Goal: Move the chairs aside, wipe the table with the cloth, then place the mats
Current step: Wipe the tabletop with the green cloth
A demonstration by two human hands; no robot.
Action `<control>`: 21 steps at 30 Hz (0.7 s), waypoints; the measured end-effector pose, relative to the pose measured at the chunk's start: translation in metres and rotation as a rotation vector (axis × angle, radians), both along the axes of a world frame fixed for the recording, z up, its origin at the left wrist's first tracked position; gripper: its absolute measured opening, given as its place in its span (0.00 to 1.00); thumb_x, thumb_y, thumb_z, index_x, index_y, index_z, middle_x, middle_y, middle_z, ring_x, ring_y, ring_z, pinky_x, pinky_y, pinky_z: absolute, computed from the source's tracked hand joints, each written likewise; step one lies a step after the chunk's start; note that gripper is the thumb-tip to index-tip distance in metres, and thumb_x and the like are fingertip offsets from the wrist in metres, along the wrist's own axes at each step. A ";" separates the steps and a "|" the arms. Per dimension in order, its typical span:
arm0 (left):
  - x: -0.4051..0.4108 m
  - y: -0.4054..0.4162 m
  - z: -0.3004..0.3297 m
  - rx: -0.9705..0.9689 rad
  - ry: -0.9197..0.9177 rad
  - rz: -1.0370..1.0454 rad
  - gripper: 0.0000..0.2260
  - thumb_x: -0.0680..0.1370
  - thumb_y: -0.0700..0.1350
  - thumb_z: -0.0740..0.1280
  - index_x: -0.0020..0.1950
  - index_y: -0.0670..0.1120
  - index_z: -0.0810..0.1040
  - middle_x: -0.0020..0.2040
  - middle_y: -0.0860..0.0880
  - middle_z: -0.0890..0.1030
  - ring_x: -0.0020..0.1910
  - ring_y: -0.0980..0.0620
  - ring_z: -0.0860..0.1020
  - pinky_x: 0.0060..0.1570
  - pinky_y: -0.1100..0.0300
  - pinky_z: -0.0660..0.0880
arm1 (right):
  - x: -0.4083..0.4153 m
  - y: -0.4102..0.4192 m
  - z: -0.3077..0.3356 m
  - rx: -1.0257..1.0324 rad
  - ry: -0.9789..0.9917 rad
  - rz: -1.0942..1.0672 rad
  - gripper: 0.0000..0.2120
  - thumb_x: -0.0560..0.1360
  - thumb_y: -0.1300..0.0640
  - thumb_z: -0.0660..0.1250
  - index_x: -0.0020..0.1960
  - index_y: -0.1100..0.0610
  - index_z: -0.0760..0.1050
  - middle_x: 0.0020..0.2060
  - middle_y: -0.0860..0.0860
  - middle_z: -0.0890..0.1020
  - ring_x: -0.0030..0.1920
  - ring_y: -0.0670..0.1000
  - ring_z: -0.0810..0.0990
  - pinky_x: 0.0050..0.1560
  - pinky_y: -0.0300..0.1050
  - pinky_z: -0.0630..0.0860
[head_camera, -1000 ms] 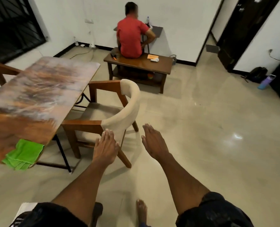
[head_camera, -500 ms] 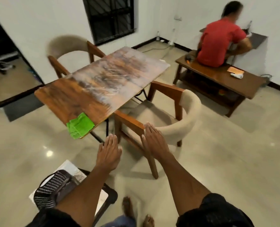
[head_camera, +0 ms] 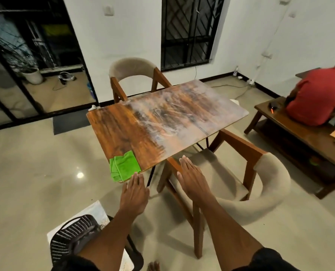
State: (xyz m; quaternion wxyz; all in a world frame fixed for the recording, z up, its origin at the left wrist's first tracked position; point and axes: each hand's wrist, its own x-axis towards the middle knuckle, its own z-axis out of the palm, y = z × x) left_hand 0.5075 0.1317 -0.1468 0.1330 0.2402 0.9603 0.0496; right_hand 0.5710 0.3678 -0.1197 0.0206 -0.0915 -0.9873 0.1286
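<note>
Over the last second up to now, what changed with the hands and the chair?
The left hand came off the near chair backrest and now reaches, open, toward the green cloth. The right hand stayed open and holds nothing. The view swung left, bringing the far chair into sight. Cloth and table stayed put.

txt: none legible | labels/brands: none | nums/signs: none

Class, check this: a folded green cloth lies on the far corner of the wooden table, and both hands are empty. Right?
Not quite. The head view shows the green cloth on the table's near corner, just beyond the left hand. Both hands, including the right hand, are indeed empty.
</note>
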 end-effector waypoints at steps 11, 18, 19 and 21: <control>-0.043 0.003 -0.037 0.083 -0.136 0.227 0.38 0.81 0.62 0.37 0.86 0.42 0.54 0.86 0.40 0.54 0.86 0.43 0.56 0.81 0.43 0.57 | -0.073 0.000 -0.027 0.059 -0.119 0.173 0.28 0.89 0.50 0.51 0.85 0.61 0.53 0.84 0.57 0.59 0.85 0.54 0.54 0.83 0.50 0.57; -0.105 0.009 -0.043 0.018 -0.124 0.353 0.29 0.89 0.54 0.50 0.87 0.43 0.48 0.87 0.41 0.50 0.86 0.45 0.52 0.81 0.45 0.55 | -0.174 0.015 -0.051 0.017 -0.117 0.314 0.29 0.87 0.52 0.56 0.84 0.61 0.56 0.82 0.58 0.63 0.83 0.56 0.62 0.79 0.50 0.60; -0.113 0.009 -0.044 0.034 -0.140 0.362 0.29 0.88 0.54 0.48 0.87 0.42 0.48 0.87 0.42 0.50 0.86 0.46 0.51 0.82 0.46 0.55 | -0.188 0.014 -0.053 0.006 -0.122 0.329 0.28 0.86 0.51 0.58 0.82 0.61 0.58 0.81 0.59 0.65 0.81 0.57 0.64 0.78 0.51 0.64; -0.123 0.005 -0.048 0.054 -0.132 0.383 0.31 0.87 0.56 0.43 0.87 0.42 0.50 0.87 0.43 0.52 0.86 0.46 0.53 0.81 0.45 0.56 | -0.205 0.005 -0.057 0.004 -0.079 0.375 0.27 0.84 0.52 0.64 0.78 0.63 0.65 0.77 0.61 0.72 0.76 0.58 0.73 0.71 0.53 0.73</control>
